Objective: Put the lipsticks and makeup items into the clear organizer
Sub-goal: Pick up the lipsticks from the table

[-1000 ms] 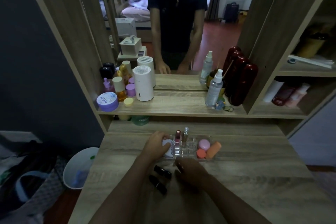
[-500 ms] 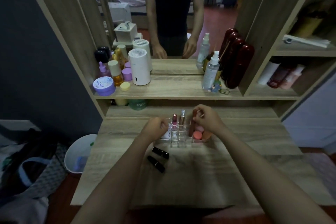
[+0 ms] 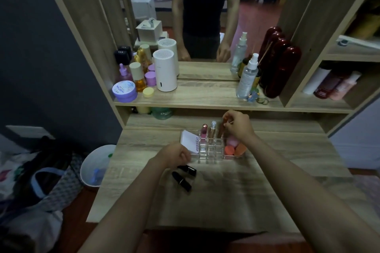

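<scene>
The clear organizer (image 3: 211, 153) stands mid-desk. It holds a white compact (image 3: 189, 140) at its left, an upright pink lipstick (image 3: 203, 132), a clear tube (image 3: 212, 129), and pink and orange sponges (image 3: 233, 147) at its right. My right hand (image 3: 239, 127) pinches a brown lipstick (image 3: 221, 129) that stands upright in a back slot. My left hand (image 3: 174, 156) is curled just in front of the organizer's left corner, over the end of one black lipstick (image 3: 188, 170). A second black lipstick (image 3: 182, 181) lies free on the desk beside it.
Above the desk, a shelf (image 3: 205, 96) carries jars, bottles, a white cylinder (image 3: 165, 72), a spray bottle (image 3: 247, 77) and dark red cases (image 3: 281, 68) in front of a mirror. A white bin (image 3: 96, 165) and bags sit on the floor at left.
My left hand has left the organizer's left side and dropped toward the black lipsticks. My right hand stays at the back slot, with the brown lipstick lower in it.
</scene>
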Demonstrator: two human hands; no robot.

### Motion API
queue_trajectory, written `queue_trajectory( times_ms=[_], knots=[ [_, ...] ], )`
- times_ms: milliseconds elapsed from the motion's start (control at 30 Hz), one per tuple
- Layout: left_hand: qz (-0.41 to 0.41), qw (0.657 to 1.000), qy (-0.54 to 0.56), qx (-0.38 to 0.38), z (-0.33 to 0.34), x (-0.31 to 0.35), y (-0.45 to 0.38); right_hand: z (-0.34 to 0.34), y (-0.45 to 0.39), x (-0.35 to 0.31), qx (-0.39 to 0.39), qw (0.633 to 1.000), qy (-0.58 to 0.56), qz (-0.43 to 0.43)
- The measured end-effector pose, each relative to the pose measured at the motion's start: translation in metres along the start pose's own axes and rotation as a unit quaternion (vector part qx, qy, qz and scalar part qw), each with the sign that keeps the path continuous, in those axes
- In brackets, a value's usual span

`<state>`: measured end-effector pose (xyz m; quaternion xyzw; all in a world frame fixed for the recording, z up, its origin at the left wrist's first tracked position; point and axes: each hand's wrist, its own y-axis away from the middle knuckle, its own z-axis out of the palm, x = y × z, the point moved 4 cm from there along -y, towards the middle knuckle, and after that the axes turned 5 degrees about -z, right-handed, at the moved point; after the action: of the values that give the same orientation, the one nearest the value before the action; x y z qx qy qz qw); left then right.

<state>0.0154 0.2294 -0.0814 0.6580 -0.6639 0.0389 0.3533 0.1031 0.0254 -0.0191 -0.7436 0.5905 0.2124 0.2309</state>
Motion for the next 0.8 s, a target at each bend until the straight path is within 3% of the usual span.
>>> queue_trajectory(
  times_ms=[633,700,800],
  knots=[
    [-0.016,0.997,-0.058,0.037,0.012,-0.027,0.005,0.016,0.005,0.010,-0.052,0.997,0.053,0.013],
    [-0.021,0.997,-0.063,0.036,0.014,-0.029,0.004,0.007,0.013,-0.001,-0.008,0.998,0.065,-0.017],
    [-0.041,0.997,-0.058,0.029,0.017,-0.033,0.004,0.001,0.038,-0.038,0.060,0.981,0.104,-0.153]
  ],
)
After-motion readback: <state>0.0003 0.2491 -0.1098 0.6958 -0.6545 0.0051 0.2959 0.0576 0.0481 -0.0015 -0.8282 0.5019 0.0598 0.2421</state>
